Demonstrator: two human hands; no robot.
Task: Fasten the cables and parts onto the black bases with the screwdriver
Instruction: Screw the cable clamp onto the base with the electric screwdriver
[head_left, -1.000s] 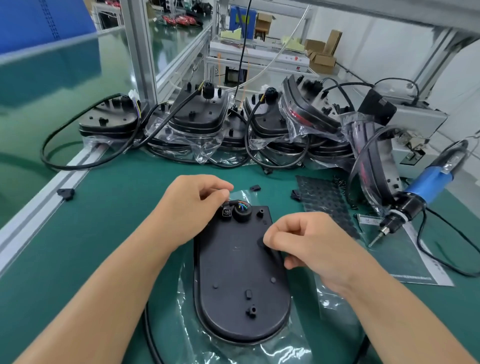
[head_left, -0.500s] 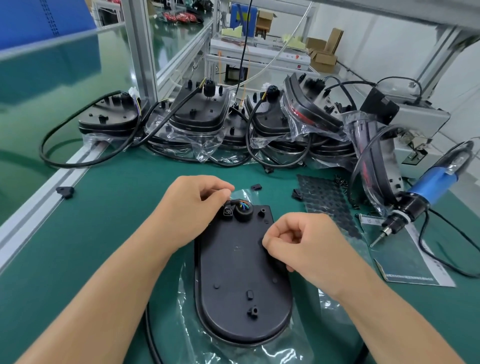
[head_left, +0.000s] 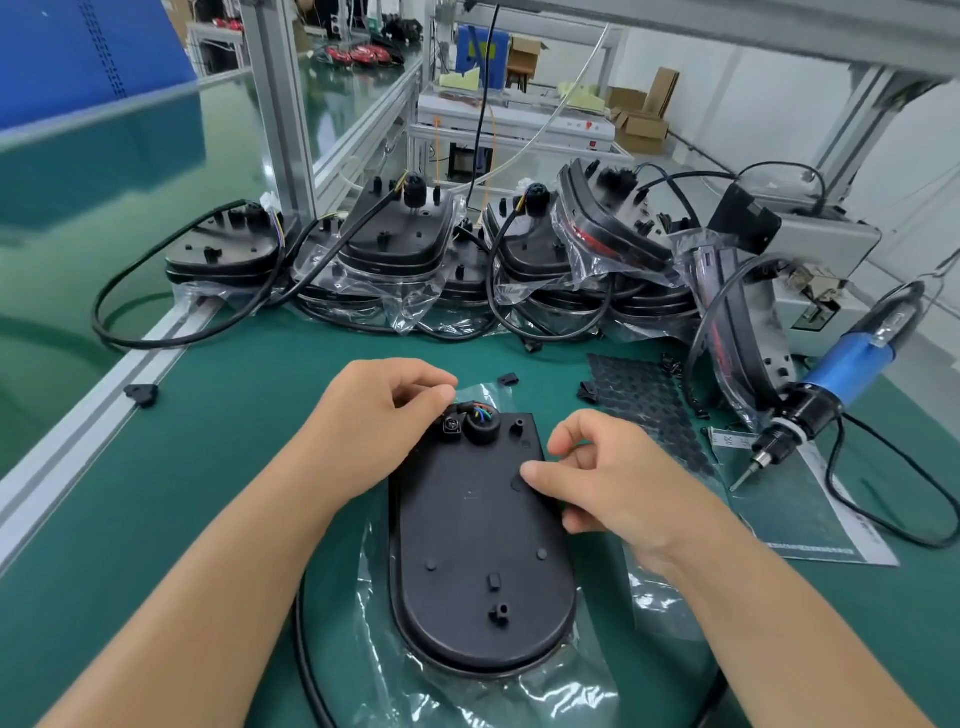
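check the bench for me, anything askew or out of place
One base in the back row is tipped up on edge, leaning on the stack rather than lying flat like the others. A small black clip sits alone on the aluminium rail at the left edge. The screwdriver lies unused at right.

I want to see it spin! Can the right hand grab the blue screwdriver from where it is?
Probably yes. The blue screwdriver lies to the right of the right hand on the green mat, with only flat sheets between them.
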